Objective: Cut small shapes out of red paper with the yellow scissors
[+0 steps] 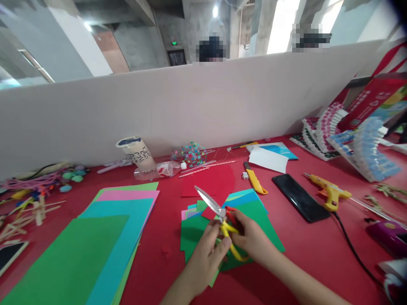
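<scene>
A pair of scissors (208, 200) with yellow handles is held up between both hands, its blades together and pointing up and to the left. My left hand (208, 254) is closed at the handles, thumb and fingers pinching near the yellow grip. From the other side, my right hand (252, 233) is closed around the handle by the pivot. A small red part shows at its fingertips; whether it is paper or part of the scissors, I cannot tell. Beneath the hands lie cut green sheets (267, 231), with blue and pink edges and a red piece showing.
Stacked coloured paper (92, 241) lies at left. Behind are a plastic bottle (163, 169), a paper cup (138, 150) and red paper (203, 182). To the right are a yellow utility knife (255, 180), a black phone (300, 198) and a corded glue gun (330, 190). A white partition (190, 101) closes the back.
</scene>
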Motion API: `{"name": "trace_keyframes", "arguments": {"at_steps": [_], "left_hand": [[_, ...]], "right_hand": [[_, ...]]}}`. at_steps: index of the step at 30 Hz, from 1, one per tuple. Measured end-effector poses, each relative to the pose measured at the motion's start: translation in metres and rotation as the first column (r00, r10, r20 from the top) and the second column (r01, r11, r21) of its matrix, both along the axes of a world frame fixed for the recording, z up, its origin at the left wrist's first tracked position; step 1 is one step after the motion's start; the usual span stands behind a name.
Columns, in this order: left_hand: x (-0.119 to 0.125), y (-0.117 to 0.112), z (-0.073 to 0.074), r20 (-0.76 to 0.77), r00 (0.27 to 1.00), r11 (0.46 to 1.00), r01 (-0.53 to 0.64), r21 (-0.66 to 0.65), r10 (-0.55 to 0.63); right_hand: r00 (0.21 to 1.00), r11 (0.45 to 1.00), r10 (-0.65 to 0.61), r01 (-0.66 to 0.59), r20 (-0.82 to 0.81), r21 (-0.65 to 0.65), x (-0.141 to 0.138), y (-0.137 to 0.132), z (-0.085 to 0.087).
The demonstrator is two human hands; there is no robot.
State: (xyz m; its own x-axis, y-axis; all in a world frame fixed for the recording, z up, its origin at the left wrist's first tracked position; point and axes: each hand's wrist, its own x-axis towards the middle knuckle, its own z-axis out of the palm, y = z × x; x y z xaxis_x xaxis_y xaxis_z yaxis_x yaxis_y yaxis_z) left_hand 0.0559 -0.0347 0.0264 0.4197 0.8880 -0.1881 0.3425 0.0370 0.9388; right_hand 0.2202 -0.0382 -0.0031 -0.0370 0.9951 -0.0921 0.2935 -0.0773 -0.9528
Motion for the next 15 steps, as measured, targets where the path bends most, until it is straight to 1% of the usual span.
{"name": "trace_keyframes", "arguments": {"at_steps": [1,2,3,4,7,9,12,15], "left_hand": [[-0.002,0.007,0.002,-0.090,0.993,0.993,0.087,0.080,-0.079],[-0.003,0.016,0.003,-0.230,0.972,0.977,0.084,0.195,-0.038],[-0.004,0.025,0.003,-0.380,0.922,0.947,0.061,0.315,0.067],[-0.005,0.033,0.000,-0.430,0.890,0.929,0.019,0.369,0.153],[-0.003,0.052,-0.014,-0.507,0.817,0.893,-0.021,0.450,0.275],[0.000,0.056,-0.024,-0.541,0.785,0.879,-0.011,0.476,0.303],[0.003,0.054,-0.032,-0.557,0.770,0.864,0.015,0.504,0.311],[0.001,0.051,-0.033,-0.545,0.776,0.850,0.022,0.526,0.317]], "right_hand": [[0.999,1.000,-0.025,0.025,0.026,-0.002,0.008,0.003,-0.003],[0.997,0.998,-0.058,0.059,0.060,-0.008,0.016,0.006,-0.006],[0.993,0.996,-0.084,0.085,0.086,-0.014,0.024,0.008,-0.007],[0.989,0.994,-0.107,0.110,0.106,-0.019,0.031,0.010,-0.009],[0.984,0.991,-0.126,0.130,0.127,-0.027,0.042,0.012,-0.010],[0.987,0.993,-0.118,0.120,0.109,-0.020,0.042,0.011,-0.009],[0.995,0.996,-0.095,0.094,0.038,0.003,0.038,0.010,-0.008],[0.997,0.998,-0.060,0.061,-0.055,0.014,0.036,0.010,-0.007]]}}
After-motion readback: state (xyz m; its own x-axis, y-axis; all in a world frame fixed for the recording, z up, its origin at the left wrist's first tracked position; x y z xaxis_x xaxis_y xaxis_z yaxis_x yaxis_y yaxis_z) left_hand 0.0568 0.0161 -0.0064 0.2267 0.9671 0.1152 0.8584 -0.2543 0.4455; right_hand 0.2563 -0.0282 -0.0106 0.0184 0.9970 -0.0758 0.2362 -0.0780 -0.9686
